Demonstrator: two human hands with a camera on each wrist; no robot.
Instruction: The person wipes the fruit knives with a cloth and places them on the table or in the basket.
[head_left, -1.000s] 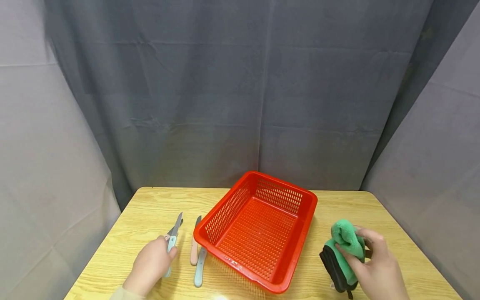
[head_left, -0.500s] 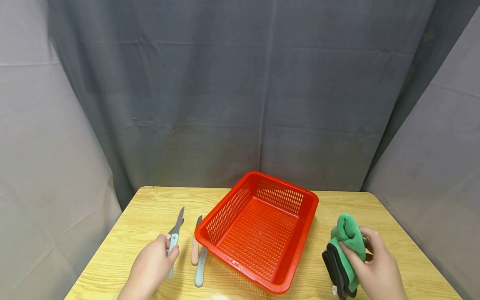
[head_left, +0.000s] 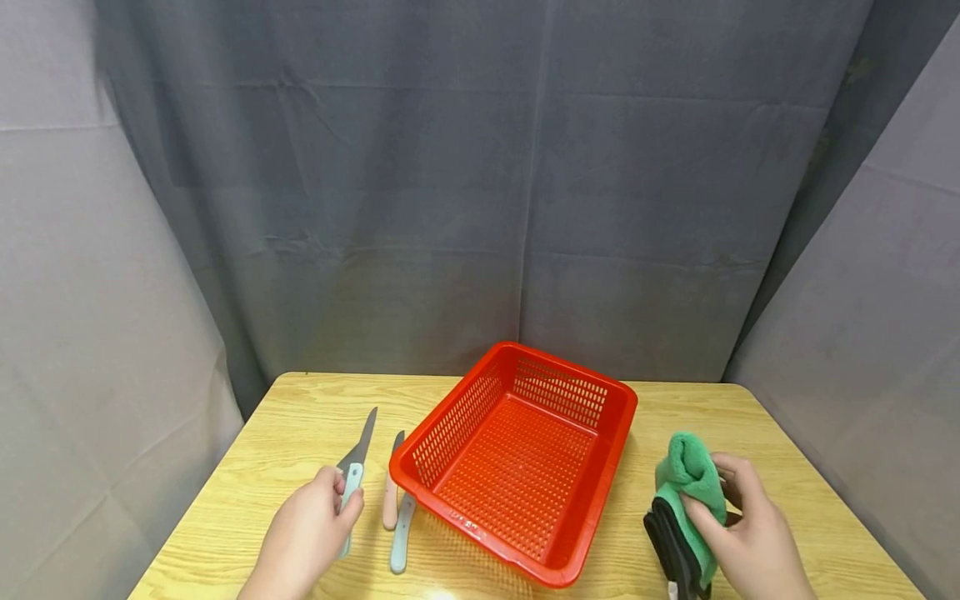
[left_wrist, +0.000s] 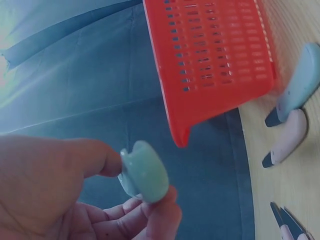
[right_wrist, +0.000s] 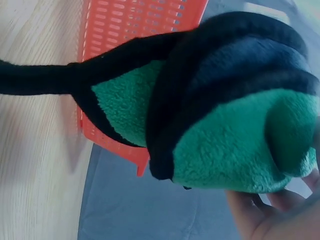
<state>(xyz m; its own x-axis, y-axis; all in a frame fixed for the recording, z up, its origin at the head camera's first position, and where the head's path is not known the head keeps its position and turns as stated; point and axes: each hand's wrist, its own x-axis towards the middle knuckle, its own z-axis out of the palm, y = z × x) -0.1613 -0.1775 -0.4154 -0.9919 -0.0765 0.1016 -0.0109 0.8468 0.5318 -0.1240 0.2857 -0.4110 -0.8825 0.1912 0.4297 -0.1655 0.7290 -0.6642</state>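
My left hand [head_left: 300, 533] pinches a knife [head_left: 353, 479] by its light blue handle, the blade pointing up and away over the table's left side. In the left wrist view its handle [left_wrist: 147, 175] shows nearly end-on between thumb and fingers. Beyond that hand a dark blade [head_left: 346, 457] lies low, its handle mostly hidden. On the right, my right hand [head_left: 761, 533] grips a folded green towel [head_left: 701, 500] with black edging. The right wrist view shows the towel [right_wrist: 230, 145] raised, a black-edged corner and strip hanging from it.
A red plastic basket [head_left: 480, 534] with perforated walls stands mid-table. By its left side lie a pink-handled knife [head_left: 390, 504] and another blue-handled knife [head_left: 401, 542]. Wood-grain table [head_left: 337, 396] meets a grey curtain [head_left: 450, 208] behind; pale cloth [head_left: 885, 333] hangs at the sides.
My left hand has lifted the knife slightly up and right. The right hand has raised the towel a little, then shifted it slightly left, its fold changing shape. The basket stays put.
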